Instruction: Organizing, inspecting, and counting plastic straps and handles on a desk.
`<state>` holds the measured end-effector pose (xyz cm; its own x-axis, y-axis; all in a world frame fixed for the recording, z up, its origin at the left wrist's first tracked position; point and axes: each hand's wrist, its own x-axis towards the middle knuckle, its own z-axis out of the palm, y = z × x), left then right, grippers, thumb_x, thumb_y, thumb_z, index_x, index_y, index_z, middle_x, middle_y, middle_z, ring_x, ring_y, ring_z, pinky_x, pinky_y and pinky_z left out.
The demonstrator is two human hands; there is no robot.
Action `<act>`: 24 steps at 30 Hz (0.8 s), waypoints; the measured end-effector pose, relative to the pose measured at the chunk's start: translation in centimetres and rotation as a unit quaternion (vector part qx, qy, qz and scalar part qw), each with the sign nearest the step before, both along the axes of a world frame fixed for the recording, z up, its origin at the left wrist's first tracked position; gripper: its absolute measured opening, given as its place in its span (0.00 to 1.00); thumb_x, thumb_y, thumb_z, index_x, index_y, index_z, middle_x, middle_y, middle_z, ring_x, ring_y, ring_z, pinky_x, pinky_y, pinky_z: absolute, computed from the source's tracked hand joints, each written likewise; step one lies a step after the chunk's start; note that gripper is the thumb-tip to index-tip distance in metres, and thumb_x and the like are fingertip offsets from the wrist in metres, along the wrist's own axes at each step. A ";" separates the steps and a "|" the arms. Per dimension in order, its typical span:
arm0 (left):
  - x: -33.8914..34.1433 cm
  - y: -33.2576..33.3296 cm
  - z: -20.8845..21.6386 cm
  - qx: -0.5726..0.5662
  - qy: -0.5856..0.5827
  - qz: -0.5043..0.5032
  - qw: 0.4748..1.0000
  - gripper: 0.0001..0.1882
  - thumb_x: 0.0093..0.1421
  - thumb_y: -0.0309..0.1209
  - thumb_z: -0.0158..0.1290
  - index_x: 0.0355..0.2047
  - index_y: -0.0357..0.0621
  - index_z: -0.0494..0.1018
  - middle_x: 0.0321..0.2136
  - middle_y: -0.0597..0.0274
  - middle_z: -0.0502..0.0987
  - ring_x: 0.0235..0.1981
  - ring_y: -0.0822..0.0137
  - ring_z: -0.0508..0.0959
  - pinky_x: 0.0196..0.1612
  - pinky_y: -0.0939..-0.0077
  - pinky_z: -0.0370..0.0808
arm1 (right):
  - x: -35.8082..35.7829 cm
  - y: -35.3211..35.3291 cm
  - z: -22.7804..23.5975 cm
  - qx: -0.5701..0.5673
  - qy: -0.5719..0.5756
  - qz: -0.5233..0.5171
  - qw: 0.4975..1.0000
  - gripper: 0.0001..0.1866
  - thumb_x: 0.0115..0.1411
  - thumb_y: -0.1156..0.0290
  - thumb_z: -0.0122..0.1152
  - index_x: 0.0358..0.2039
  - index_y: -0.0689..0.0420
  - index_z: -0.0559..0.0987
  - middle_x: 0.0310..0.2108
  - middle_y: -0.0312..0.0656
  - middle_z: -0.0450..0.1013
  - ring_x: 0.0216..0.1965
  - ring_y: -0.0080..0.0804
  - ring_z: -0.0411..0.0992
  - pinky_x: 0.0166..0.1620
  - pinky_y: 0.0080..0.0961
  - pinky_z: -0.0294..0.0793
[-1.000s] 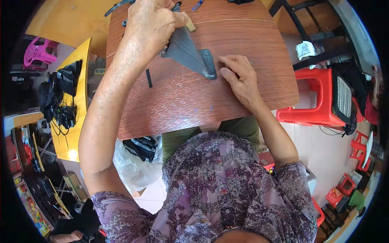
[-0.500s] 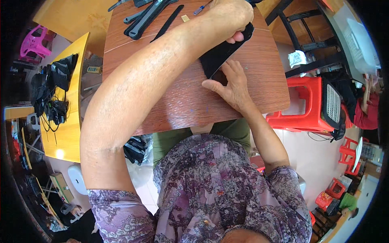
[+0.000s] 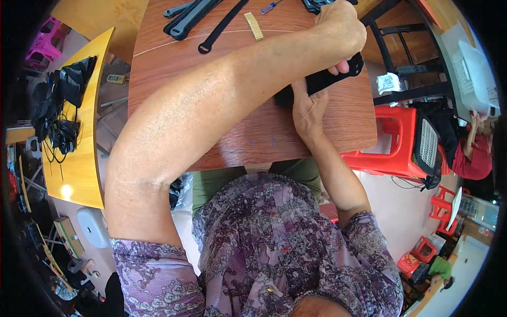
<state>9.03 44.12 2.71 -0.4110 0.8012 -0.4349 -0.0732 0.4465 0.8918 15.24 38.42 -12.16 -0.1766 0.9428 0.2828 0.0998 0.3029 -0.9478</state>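
My left forearm reaches across the brown wood-grain table [image 3: 237, 132]. At its far end my left hand [image 3: 342, 33] is closed on a black fabric piece [image 3: 323, 80], with fingertips showing below the wrist. Most of that hand's fingers are hidden behind it. My right hand [image 3: 310, 110] grips the near end of the same piece, thumb on top and the other fingers largely hidden beneath. The fabric lies slanted, low over the table, partly covered by my left forearm.
Grey-and-black straps [image 3: 193, 20], a black strap with a slotted end [image 3: 222, 29], a beige strip [image 3: 253, 26] and a small blue screwdriver [image 3: 269, 7] lie farther back. Black goods cover part of a yellow table [image 3: 87, 158] at left. A red stool [image 3: 388, 140] stands right.
My right hand has gone from lying open beside the fabric to gripping its near end. My left hand has shifted right with the fabric. More of the beige strip shows.
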 end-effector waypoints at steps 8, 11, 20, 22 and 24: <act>-0.2 0.0 0.1 0.159 0.057 -0.241 0.956 0.07 0.52 0.24 0.48 0.24 0.29 0.72 0.18 0.49 0.77 0.16 0.60 0.79 0.18 0.68 0.76 | 1.8 1.1 0.3 -0.081 0.163 -0.031 0.983 0.18 0.58 0.71 0.55 0.46 0.71 0.70 0.37 0.43 0.72 0.38 0.35 0.71 0.43 0.30 0.70; 1.7 -0.2 2.8 0.223 0.028 -0.257 0.940 0.09 0.53 0.23 0.46 0.24 0.26 0.72 0.18 0.45 0.76 0.15 0.58 0.78 0.17 0.67 0.77 | 2.6 2.0 -0.7 -0.073 0.278 0.017 0.958 0.15 0.58 0.70 0.54 0.41 0.69 0.74 0.35 0.41 0.73 0.34 0.31 0.72 0.36 0.26 0.72; -6.3 -1.5 2.8 0.254 -0.020 -0.345 0.903 0.17 0.53 0.27 0.56 0.39 0.25 0.70 0.15 0.59 0.71 0.17 0.70 0.74 0.20 0.72 0.69 | 5.2 2.9 0.3 -0.196 0.214 0.172 0.941 0.32 0.42 0.86 0.47 0.53 0.70 0.65 0.46 0.51 0.72 0.42 0.35 0.72 0.43 0.28 0.72; -8.4 -4.4 2.2 0.306 0.195 -0.250 0.898 0.23 0.49 0.32 0.59 0.44 0.31 0.71 0.30 0.58 0.73 0.31 0.70 0.74 0.34 0.74 0.70 | 6.7 3.0 0.9 -0.236 0.283 0.176 0.913 0.34 0.40 0.87 0.45 0.55 0.70 0.63 0.48 0.52 0.70 0.43 0.37 0.72 0.43 0.30 0.72; -11.3 -7.0 -2.1 0.344 0.208 -0.203 0.893 0.30 0.46 0.39 0.61 0.47 0.35 0.70 0.40 0.59 0.74 0.37 0.71 0.74 0.40 0.77 0.72 | 8.2 3.8 0.4 -0.289 0.359 0.256 0.850 0.38 0.39 0.86 0.43 0.58 0.69 0.59 0.52 0.53 0.67 0.48 0.41 0.70 0.44 0.34 0.73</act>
<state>-2.32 37.16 0.63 -0.0385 0.9399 0.3394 0.3710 -0.3019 0.8782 23.42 42.22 -11.72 -0.5824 0.8129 0.0063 -0.5719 -0.4041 -0.7139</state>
